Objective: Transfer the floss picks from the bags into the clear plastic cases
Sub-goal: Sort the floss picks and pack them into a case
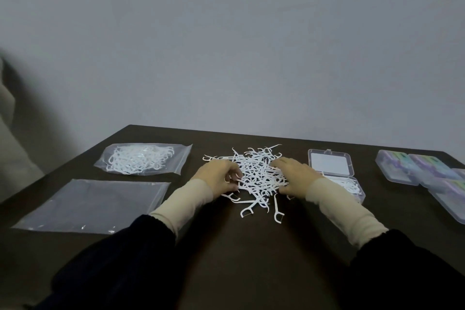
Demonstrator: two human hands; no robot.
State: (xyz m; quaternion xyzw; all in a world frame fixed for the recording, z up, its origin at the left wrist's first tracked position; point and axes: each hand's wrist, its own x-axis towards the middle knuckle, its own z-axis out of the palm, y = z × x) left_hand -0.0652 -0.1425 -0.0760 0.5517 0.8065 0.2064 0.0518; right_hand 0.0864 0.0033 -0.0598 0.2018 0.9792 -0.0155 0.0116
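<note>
Floss picks (254, 173) tangled every way between both hands (219, 177).

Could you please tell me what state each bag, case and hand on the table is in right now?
Far bag: full of floss picks, lying flat.
Near bag: empty, lying flat.
Loose floss pick pile: spread on the table.
Open clear case: lid up, partly filled with picks.
Closed cases: shut, grouped at the right.
Left hand: fingers curled on picks.
Right hand: flat against the pile.
</note>
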